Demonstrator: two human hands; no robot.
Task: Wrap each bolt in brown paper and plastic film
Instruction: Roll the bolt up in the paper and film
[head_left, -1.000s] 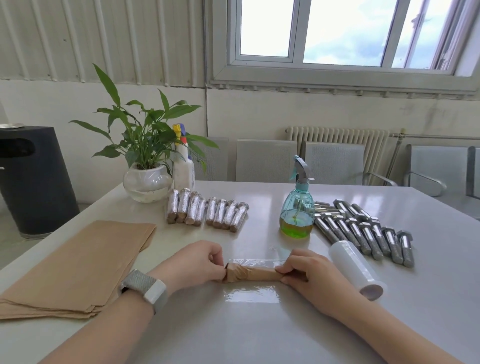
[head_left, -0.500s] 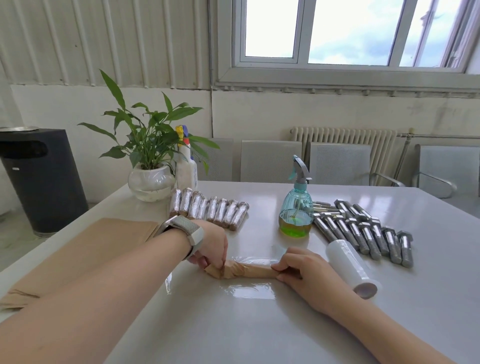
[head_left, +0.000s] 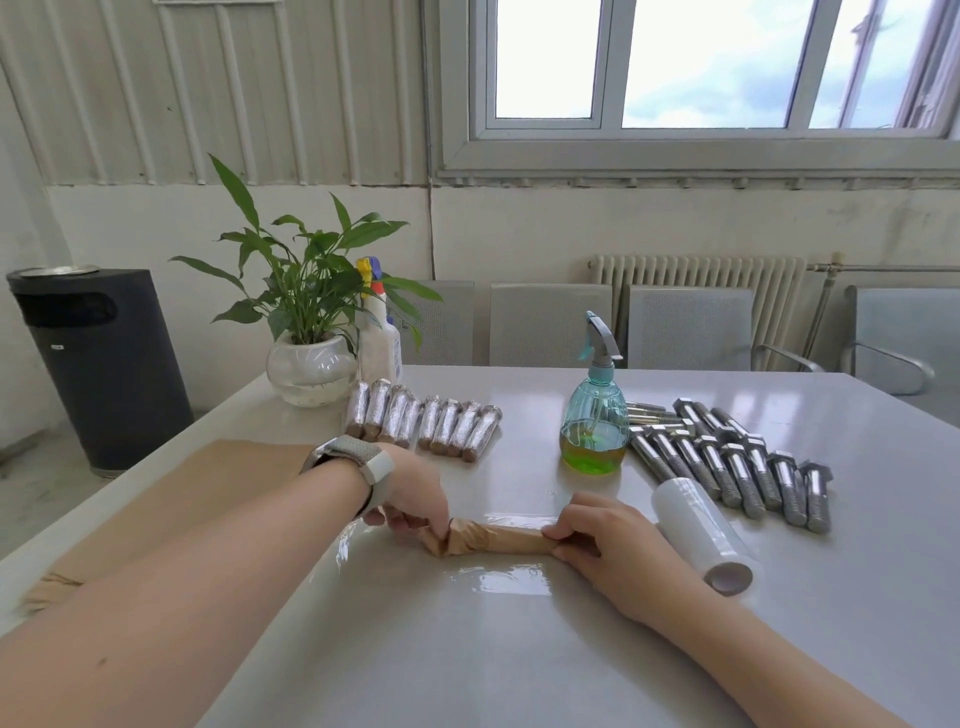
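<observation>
Fingers (head_left: 563, 532) of the right hand (head_left: 618, 545) are curled round one end of the paper-wrapped bolt (head_left: 498, 539), pinning it so it cannot roll, while the left hand (head_left: 410, 501) pinches the crumpled paper at the opposite end, I'd say to twist or tuck it shut. That bolt lies flat on the table (head_left: 519, 649) between the two sets of fingertips, on a clear sheet of plastic film (head_left: 511, 579) that spreads just nearer than them, probably laid ready for the second layer. Just beyond the right knuckles, on their outer side, the film roll (head_left: 698, 532) lies within easy reach. Outside the left wrist sits the stack of brown paper (head_left: 171, 512), again close at hand. Farther past the right fingers, the bare bolts (head_left: 737, 467) lie in a row beside a spray bottle (head_left: 594, 415); farther past the left fingers, the finished wrapped bolts (head_left: 423, 423) are lined up, apart from the undone ones, which seems a sensible way to keep count. Beyond those stands a potted plant (head_left: 306, 332)
</observation>
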